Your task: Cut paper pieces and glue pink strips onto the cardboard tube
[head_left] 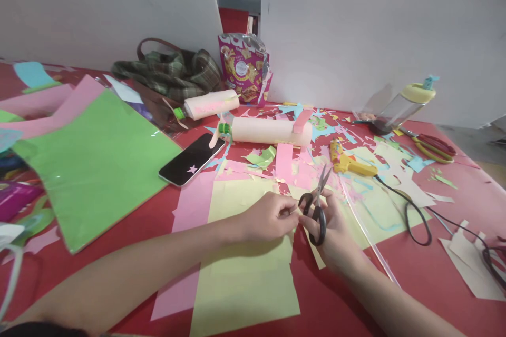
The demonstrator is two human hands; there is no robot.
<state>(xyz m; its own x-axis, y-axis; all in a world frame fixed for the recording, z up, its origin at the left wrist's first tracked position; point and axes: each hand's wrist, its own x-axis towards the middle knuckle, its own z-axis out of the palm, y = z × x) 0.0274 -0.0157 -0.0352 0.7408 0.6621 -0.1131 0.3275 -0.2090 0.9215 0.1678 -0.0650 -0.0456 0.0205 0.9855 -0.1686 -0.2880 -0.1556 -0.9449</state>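
A person's right hand (328, 231) is gripping black-handled scissors (316, 205), fingers through the loops, blades pointing away and nearly closed. The left hand (269, 216) is just beside it, fingertips pinched together on something too small to make out. Both are hovering over a pale yellow paper sheet (245, 284) lying near the front of the red table (427, 274) (a phone (192, 159) is lying farther left).
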